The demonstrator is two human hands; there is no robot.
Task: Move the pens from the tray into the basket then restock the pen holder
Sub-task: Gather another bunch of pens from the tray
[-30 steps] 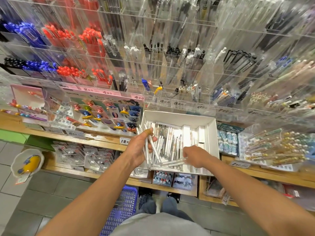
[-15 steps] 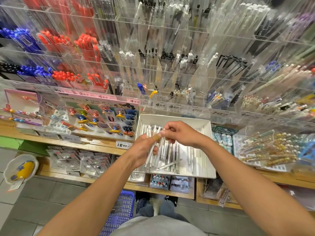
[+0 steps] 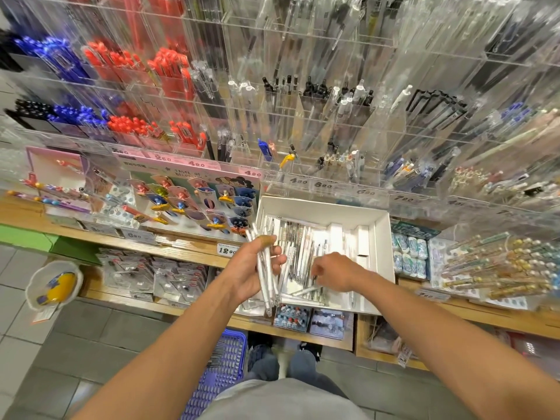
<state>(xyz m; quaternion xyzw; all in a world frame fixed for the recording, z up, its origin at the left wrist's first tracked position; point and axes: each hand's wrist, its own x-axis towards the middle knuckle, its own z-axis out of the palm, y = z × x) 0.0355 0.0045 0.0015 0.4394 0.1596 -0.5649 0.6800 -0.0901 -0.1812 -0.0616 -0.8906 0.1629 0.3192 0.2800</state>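
A white tray (image 3: 384, 250) sits on the wooden shelf, with several white and clear pens (image 3: 298, 253) loose inside. My left hand (image 3: 248, 269) hovers over the tray's left edge and grips a bundle of white pens (image 3: 266, 277) that stands nearly upright. My right hand (image 3: 335, 271) reaches down into the tray with its fingers curled on a white pen (image 3: 304, 290) lying near the front. A blue basket (image 3: 225, 363) stands on the floor below my left arm, partly hidden by it. Clear acrylic pen holders (image 3: 303, 116) cover the wall above.
A wooden shelf (image 3: 188, 256) carries packaged goods left of the tray, and boxed erasers (image 3: 409, 253) and patterned pens (image 3: 497, 268) to its right. A small white bowl (image 3: 54, 286) hangs at the far left. My shoes (image 3: 263, 356) stand on grey floor tiles.
My right hand was up at the left hand's bundle half a second ago; it has dropped back into the tray onto another pen. The left hand keeps the bundle.
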